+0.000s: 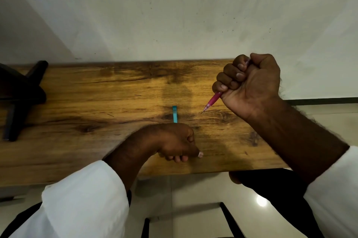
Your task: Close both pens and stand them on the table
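The right hand (249,81) is holding a pink mechanical pencil (212,101) in a full fist, all fingers wrapped round the barrel, raised over the wooden surface (96,102). The pencil's long axis is slanting down and toward the left, its tip (202,111) sitting just at or above the wood (contact is too fine to tell). The left hand (174,142) is resting on the surface, its grip curled round a teal stick-like item (175,114) whose free end is poking away from the person, pointing toward the wall. That teal end is lying just left of the pencil tip, so the right hand's tool is the nearer one to it. A dark stand (21,92) is sitting at far left
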